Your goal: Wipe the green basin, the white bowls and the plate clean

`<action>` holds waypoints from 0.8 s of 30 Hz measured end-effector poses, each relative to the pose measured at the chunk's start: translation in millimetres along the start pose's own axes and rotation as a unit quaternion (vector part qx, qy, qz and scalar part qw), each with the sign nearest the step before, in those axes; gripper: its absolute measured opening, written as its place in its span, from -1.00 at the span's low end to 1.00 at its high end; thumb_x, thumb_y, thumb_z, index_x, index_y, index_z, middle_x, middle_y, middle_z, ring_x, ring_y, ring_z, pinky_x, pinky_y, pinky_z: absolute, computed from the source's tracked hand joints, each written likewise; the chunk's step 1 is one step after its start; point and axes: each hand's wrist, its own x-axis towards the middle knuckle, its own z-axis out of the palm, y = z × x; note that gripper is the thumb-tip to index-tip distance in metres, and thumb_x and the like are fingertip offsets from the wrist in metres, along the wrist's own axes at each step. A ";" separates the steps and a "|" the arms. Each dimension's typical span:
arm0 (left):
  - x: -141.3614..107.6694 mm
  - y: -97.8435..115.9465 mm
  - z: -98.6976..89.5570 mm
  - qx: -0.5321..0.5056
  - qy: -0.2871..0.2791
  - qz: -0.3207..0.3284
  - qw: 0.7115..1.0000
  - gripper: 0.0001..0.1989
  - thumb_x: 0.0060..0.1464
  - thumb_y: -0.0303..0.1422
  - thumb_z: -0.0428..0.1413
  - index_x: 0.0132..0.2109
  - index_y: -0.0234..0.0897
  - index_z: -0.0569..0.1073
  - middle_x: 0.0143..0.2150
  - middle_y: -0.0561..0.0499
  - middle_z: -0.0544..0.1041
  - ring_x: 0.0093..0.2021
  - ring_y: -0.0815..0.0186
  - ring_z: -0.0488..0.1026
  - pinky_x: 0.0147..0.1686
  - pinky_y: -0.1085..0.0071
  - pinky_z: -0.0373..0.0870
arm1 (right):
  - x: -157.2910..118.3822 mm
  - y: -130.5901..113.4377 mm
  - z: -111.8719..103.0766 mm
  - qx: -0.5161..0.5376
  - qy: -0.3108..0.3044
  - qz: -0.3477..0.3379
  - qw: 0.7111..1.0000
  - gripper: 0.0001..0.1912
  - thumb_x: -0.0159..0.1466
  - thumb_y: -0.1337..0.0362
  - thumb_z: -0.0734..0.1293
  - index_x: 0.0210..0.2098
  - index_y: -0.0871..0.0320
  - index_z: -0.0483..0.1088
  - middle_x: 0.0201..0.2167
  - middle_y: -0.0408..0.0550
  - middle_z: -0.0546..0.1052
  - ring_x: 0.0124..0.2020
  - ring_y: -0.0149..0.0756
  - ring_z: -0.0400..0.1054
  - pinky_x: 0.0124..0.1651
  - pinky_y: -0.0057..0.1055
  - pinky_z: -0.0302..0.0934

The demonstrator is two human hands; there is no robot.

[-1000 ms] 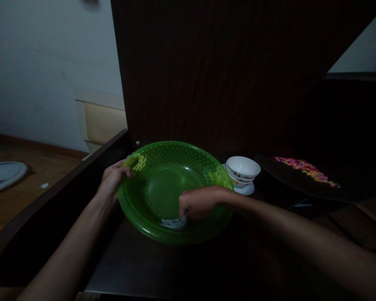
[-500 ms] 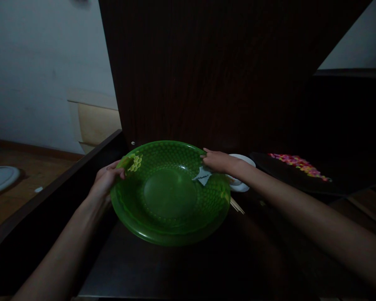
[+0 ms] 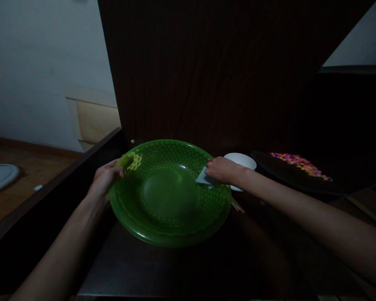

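Note:
A large green plastic basin (image 3: 169, 196) with a honeycomb pattern is tilted towards me above the dark surface. My left hand (image 3: 105, 177) grips its left rim, thumb on the inside and fingers underneath. At the right inner wall, my right hand (image 3: 222, 169) is closed on a small pale cloth (image 3: 204, 177), whose corner sticks out to the left of the fingers. Behind my right wrist, partly covered, stands a white bowl (image 3: 242, 159). Thin wooden chopsticks (image 3: 237, 205) show just past the basin's right edge.
A dark upright panel (image 3: 200, 75) rises behind the basin. To the right lies a dark item with a pink and yellow patch (image 3: 301, 165). A dark side board (image 3: 59, 188) borders the left, with a white round object (image 3: 1, 177) on the floor beyond.
My right hand has left the basin's rim, moved slightly down and right, and closed round the cloth on the inner wall. My left hand keeps its grip on the basin.

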 end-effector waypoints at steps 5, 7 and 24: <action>-4.3 1.3 1.5 -0.001 -0.011 0.003 1.000 -0.47 -0.53 -0.55 0.03 -0.25 -0.33 0.57 -0.52 0.04 0.54 -0.57 0.29 0.42 -0.64 0.49 0.32 | -19.9 -22.2 -15.7 0.175 -0.068 -0.075 0.979 -0.82 0.11 0.46 0.30 -0.38 0.26 0.57 -0.52 -0.04 0.51 -0.49 -0.34 0.34 -0.48 -0.46 0.09; -6.3 2.0 2.2 -0.001 -0.011 0.001 1.000 -0.46 -0.54 -0.55 0.04 -0.24 -0.33 0.57 -0.49 0.02 0.56 -0.56 0.29 0.43 -0.63 0.48 0.33 | -17.2 -23.9 -21.3 0.252 -0.060 -0.127 0.957 -0.80 0.10 0.47 0.26 -0.47 0.23 0.54 -0.63 -0.18 0.38 -0.57 -0.42 0.20 -0.52 -0.47 0.00; -7.9 2.2 1.5 -0.036 -0.023 -0.006 0.999 -0.50 -0.54 -0.57 0.06 -0.28 -0.34 0.56 -0.52 0.07 0.53 -0.58 0.35 0.42 -0.62 0.53 0.34 | 106.8 -47.3 -23.3 -0.115 0.321 -0.275 0.899 -0.65 0.36 0.54 0.14 0.01 0.46 0.47 0.13 0.28 0.48 0.23 -0.13 0.31 0.23 -0.21 0.23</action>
